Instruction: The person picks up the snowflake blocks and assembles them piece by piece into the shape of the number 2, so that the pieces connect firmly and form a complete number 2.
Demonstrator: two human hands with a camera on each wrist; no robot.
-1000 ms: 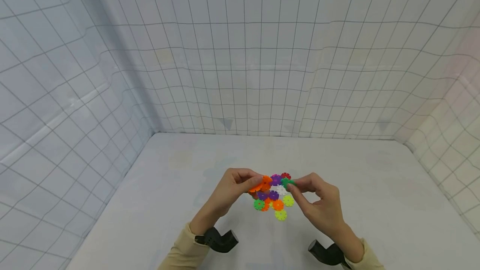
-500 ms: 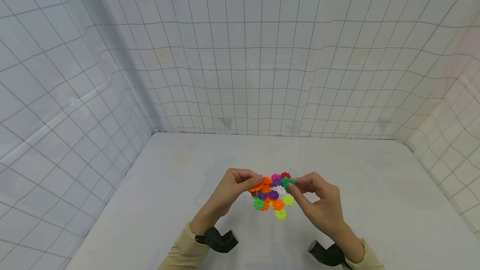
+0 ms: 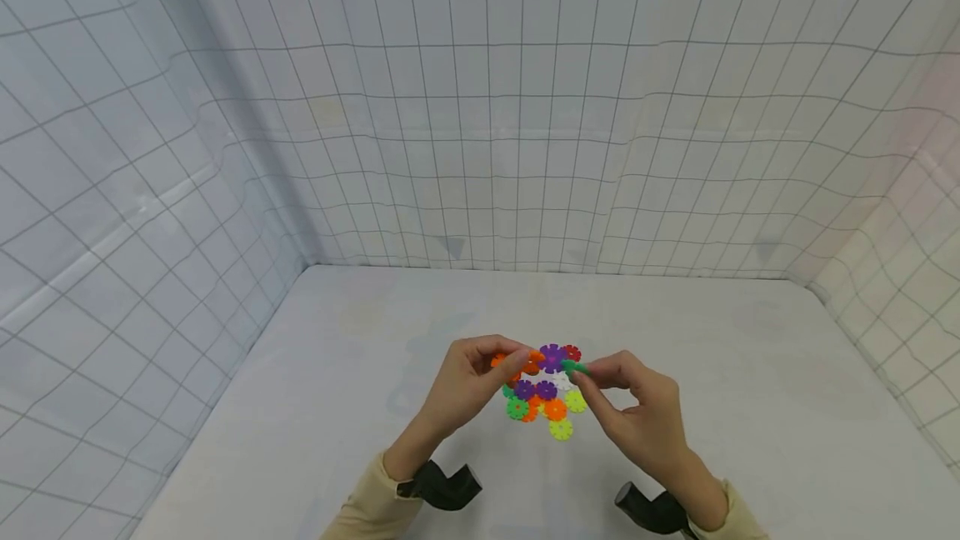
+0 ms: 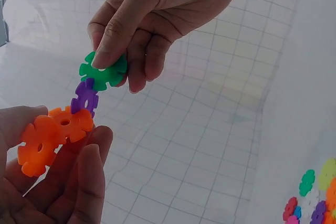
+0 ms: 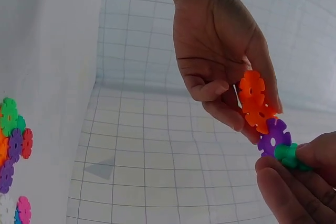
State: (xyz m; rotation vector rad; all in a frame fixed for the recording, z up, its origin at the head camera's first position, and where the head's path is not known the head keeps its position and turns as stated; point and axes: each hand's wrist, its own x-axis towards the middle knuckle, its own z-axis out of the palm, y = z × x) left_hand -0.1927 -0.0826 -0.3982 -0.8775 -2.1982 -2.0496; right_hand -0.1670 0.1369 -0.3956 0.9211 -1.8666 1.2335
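My left hand (image 3: 468, 382) pinches a pair of joined orange notched building discs (image 4: 39, 135) between thumb and fingers. A purple disc (image 4: 84, 97) is slotted into the far orange one. Across from it, my right hand (image 3: 647, 419) pinches a green disc (image 4: 113, 72) between thumb and forefinger. In both wrist views the green disc's edge meets the purple disc, so the pieces form a short chain between the hands. The chain is held up over the white table (image 3: 360, 332).
Below the hands lies a pile of loose discs, with a yellow-green disc (image 3: 561, 428), an orange disc (image 3: 555, 409) and a green disc (image 3: 517, 408) nearest me. A grid-patterned white curtain (image 3: 525, 148) stands behind the table and along both sides.
The green disc has tilted from nearly face-on to nearly edge-on in the head view. My left hand has turned slightly, and the purple disc now shows its face more fully.
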